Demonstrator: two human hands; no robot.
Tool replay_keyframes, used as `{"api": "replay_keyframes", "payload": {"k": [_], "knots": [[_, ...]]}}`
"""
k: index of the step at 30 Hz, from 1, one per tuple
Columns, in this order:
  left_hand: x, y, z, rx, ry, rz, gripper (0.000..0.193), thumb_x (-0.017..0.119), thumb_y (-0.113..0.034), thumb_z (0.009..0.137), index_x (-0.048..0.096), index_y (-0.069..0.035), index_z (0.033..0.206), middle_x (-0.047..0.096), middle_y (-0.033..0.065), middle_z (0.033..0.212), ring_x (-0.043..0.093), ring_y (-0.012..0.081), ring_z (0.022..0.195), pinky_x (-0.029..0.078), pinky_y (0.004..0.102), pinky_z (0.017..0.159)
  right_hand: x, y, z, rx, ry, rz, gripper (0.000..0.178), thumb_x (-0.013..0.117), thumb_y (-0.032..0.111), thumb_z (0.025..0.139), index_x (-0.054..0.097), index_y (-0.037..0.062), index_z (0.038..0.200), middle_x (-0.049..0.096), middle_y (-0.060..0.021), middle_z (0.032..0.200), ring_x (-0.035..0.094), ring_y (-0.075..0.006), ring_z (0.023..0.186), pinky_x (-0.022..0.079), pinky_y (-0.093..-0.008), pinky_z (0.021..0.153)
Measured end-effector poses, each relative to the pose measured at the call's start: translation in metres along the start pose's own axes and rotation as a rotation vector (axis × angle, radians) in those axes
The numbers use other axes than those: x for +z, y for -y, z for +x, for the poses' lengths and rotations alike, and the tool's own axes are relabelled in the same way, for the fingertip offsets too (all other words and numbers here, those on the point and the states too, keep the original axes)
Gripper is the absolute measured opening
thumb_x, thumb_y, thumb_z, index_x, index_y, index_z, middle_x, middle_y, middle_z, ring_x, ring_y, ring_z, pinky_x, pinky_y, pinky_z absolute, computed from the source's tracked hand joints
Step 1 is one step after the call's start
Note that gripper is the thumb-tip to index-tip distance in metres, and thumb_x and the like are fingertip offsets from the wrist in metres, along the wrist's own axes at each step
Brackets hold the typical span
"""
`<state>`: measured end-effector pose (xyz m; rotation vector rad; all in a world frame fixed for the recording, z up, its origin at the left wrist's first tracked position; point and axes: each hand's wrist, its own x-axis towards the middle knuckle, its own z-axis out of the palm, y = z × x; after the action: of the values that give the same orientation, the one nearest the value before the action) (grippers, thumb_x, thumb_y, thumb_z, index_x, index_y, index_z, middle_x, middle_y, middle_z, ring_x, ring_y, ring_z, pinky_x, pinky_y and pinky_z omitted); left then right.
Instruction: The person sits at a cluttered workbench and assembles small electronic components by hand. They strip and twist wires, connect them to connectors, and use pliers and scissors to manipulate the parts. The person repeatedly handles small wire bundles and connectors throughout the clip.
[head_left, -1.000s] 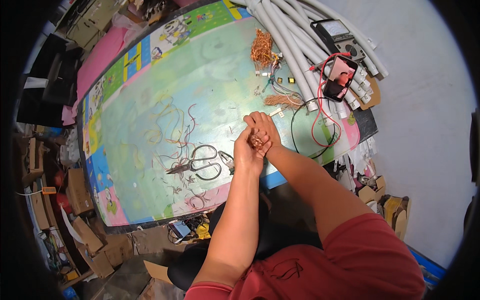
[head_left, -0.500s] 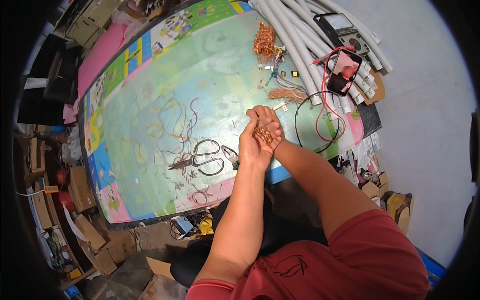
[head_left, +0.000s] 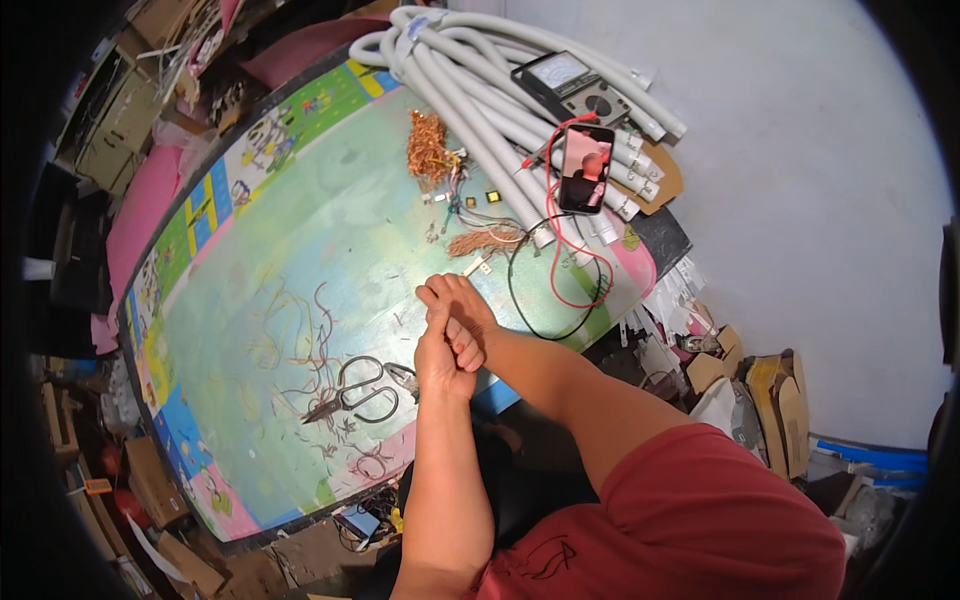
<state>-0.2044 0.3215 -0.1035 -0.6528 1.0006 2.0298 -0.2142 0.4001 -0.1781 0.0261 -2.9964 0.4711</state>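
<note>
- head view: the left hand has its fingers curled in and the right hand is laid against it, fingers partly bent; the space between the palms is hidden, so i cannot tell how tightly they close or on what.
- seemingly a pressing step: even palm pressure, low over the surface, should keep loose strands contained; wrists best stay clear of the pliers and scissors.
- copper wire tangle: bright orange, loose, on the surface beyond the hands, beside grey hoses.
- duller copper-coloured strand bundle: flatter, fanned, nearer the hands.
</note>
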Motion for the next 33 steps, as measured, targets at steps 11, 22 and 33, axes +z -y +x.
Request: {"api": "replay_keyframes", "payload": {"k": [11, 22, 33], "knots": [[-0.006, 0.002, 0.004, 0.000, 0.043, 0.003, 0.044, 0.055, -0.041, 0.095, 0.036, -0.017, 0.063, 0.030, -0.0037, 0.048, 0.022, 0.0096, 0.035, 0.018, 0.0237, 0.032, 0.013, -0.002, -0.001, -0.062, -0.088, -0.123, 0.025, 0.057, 0.017, 0.074, 0.051, 0.0120, 0.097, 0.044, -0.0055, 0.094, 0.045, -0.0198, 0.093, 0.036, -0.0307, 0.083], [-0.001, 0.001, -0.002, 0.001, 0.018, 0.023, 0.041, 0.054, -0.038, 0.096, 0.037, -0.017, 0.065, 0.030, -0.0038, 0.049, 0.024, 0.0096, 0.035, 0.020, 0.0235, 0.033, 0.006, 0.001, -0.002, -0.062, -0.020, -0.154, 0.027, 0.057, 0.019, 0.073, 0.050, 0.0126, 0.098, 0.043, -0.0050, 0.096, 0.044, -0.0194, 0.095, 0.034, -0.0300, 0.086], [-0.001, 0.003, -0.002, -0.013, 0.027, 0.025, 0.041, 0.054, -0.038, 0.096, 0.038, -0.017, 0.065, 0.032, -0.0036, 0.049, 0.026, 0.0097, 0.036, 0.021, 0.0236, 0.034, 0.021, 0.001, -0.002, -0.034, -0.014, -0.181, 0.028, 0.052, 0.021, 0.073, 0.047, 0.0135, 0.100, 0.039, -0.0052, 0.097, 0.041, -0.0193, 0.099, 0.031, -0.0309, 0.089]]}}
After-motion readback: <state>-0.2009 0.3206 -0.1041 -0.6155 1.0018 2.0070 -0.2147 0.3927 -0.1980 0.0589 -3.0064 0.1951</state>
